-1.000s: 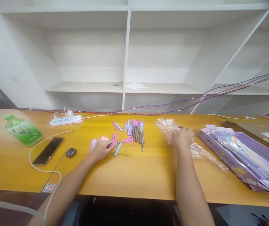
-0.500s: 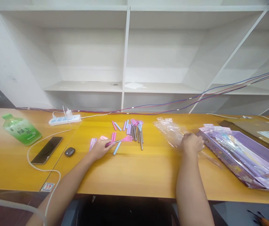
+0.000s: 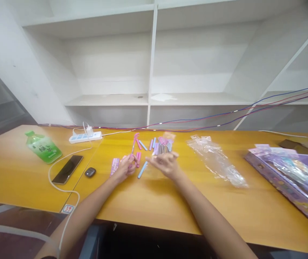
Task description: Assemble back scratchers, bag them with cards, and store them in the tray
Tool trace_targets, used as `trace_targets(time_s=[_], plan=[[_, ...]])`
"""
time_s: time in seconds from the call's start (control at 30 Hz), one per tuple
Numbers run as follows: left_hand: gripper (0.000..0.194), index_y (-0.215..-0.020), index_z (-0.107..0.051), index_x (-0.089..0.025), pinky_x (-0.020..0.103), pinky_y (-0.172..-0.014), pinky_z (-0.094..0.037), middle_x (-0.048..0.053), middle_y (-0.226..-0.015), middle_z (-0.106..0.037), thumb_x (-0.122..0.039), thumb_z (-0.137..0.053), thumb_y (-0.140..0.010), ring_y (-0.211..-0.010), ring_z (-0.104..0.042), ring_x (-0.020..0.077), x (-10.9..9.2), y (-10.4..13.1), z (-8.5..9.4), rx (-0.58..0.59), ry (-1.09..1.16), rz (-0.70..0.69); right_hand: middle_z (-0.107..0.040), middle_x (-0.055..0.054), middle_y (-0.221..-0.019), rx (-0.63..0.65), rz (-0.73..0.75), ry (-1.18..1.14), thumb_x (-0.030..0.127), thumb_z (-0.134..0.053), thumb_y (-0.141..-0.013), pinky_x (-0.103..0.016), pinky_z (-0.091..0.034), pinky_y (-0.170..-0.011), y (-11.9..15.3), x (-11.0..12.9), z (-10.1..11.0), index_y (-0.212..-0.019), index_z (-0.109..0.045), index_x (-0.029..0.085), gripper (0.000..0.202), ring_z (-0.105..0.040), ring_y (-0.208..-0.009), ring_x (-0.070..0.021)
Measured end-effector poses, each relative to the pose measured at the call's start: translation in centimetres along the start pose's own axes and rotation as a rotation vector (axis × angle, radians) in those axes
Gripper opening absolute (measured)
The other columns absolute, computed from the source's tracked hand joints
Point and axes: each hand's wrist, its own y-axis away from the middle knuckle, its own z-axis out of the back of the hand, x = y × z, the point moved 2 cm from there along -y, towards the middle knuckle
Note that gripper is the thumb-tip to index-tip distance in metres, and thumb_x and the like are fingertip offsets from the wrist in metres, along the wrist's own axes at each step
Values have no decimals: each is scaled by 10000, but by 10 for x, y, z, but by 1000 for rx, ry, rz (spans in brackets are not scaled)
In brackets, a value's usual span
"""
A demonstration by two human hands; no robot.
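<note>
This looks like an office or a small workroom; which of the two cannot be told. A wooden table (image 3: 148, 201), with a number label (image 3: 68, 209) near its front edge, stands before white compartment shelving (image 3: 152, 64). Tagged cables (image 3: 251, 106) run along the back, near a power strip (image 3: 85, 137). Clear plastic sleeves (image 3: 216, 158) and a purple box (image 3: 286, 187) of bagged goods suggest a workroom; a phone (image 3: 67, 169) suggests a desk.
</note>
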Motion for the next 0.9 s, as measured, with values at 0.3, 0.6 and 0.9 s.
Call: trace_targets(time_s=[0.3,0.6,0.9], plan=[[728,-1435,-505,-244,217,-641,-460,48,-969,-665,-527,-797,-830,-741,-612,123,-4,10,-11,4,-25,-7,-750,-21,-1220,237,364,-266,151,-551,-1018,-389,-449,-975,-8,68,-33,-1338,-679,454,458,-636,-1187,-217],[296,-1008,-682,-173,286,-744,-496,41,-864,-689,-434,-686,-868,-776,-621,171,-6,4,15,-66,-383,-126,-626,-137,-1263,26,133,-335,139,-523,-704,-528,-436,-1008,-6,46,-23,-1285,-597,223,592,-571,-1179,-325],[237,-969,-709,-172,270,-708,-464,14,-805,-666,-376,-675,-855,-728,-594,161,-9,9,8,92,-543,-119,-715,-26,-975,89,-266,-390,331,-477,-1026,-294,-509,-744,-7,13,-2,-1554,-447,264,533,-605,-676,-151]])
